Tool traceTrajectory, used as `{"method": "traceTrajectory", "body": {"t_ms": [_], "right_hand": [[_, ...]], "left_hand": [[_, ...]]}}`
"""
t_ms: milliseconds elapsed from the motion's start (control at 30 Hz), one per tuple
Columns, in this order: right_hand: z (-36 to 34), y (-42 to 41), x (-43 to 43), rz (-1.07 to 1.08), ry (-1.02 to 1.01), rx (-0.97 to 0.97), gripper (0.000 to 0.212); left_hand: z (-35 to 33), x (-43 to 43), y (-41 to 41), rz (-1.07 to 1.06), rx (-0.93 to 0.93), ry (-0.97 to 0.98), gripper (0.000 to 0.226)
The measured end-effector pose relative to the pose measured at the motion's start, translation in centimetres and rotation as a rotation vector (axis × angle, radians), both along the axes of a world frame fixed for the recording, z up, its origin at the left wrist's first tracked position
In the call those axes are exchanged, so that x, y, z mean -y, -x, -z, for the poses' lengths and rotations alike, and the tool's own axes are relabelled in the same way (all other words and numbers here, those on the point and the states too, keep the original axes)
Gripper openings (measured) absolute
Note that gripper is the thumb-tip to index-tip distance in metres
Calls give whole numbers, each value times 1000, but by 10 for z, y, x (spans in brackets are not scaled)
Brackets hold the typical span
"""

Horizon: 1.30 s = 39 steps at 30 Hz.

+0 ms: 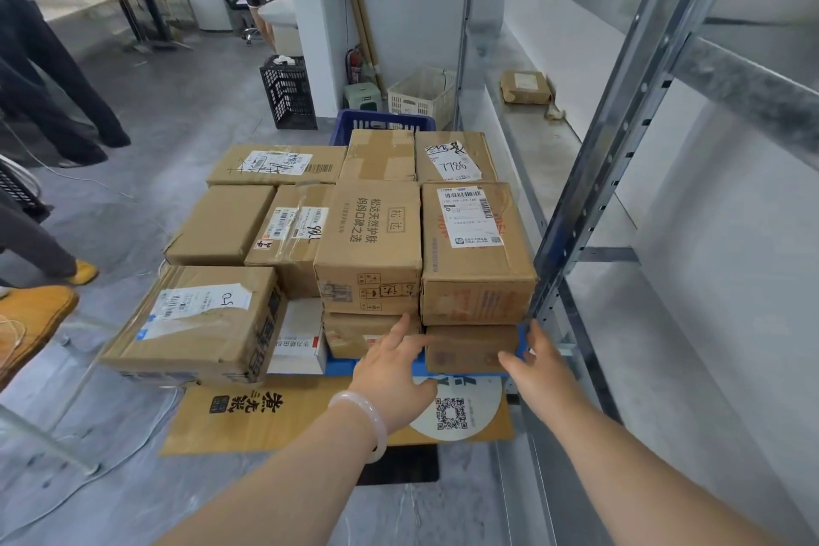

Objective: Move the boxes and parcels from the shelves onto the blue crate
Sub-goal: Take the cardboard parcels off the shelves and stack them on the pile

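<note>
Here my left hand (395,361) reaches forward with the fingers spread and flat, gripping nothing, its fingertips just at the lower edge of the tall box printed with Chinese characters (370,244) and over the squat box (354,335) beneath it. My right hand (534,361) is likewise open, the thumb touching the near right corner of the low brown box (469,348) at the bottom of the right stack, the fingers pointing up beside the metal upright (620,137) of the shelving; it has hold of nothing. A pale bangle (365,419) sits on my left wrist. The boxes are piled on the blue crate (381,124), whose far rim shows behind them and whose near edge peeks out under the low brown box. On top of that box rests a box with a white shipping label (476,253). To the left lie a big labelled carton (199,319), a plain box (219,224) and a taped box (292,235), with three more behind. One small parcel (526,87) lies on the steel shelf (536,146) to the right, well apart from the pile. A flattened yellow cardboard sheet with a QR code (266,417) lies on the grey floor just before the crate.
</note>
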State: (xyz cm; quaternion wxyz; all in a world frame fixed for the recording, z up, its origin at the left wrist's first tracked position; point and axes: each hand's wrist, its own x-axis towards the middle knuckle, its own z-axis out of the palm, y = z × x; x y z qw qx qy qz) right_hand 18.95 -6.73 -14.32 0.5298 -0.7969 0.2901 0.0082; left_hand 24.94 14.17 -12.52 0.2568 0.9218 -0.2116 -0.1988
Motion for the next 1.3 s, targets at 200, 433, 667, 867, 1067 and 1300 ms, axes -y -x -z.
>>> {"method": "traceTrajectory", "body": {"t_ms": [200, 433, 667, 867, 1067, 1300], "right_hand": [[3, -1, -9, -19, 21, -86, 56], [6, -4, -4, -21, 11, -99, 47], [-6, -9, 2, -36, 53, 12, 51], [-9, -11, 3, -12, 46, 41, 55], [-9, -9, 3, -29, 61, 16, 57], [-18, 1, -3, -11, 217, 116, 57]], "left_hand": [[1, -1, 5, 63, -37, -58, 64], [3, 7, 1, 39, -36, -18, 62], [-1, 13, -4, 20, -65, 30, 74], [-4, 22, -2, 21, -83, 45, 87], [-2, 23, -1, 13, -90, 52, 90], [-2, 19, 3, -23, -27, 47, 84]]}}
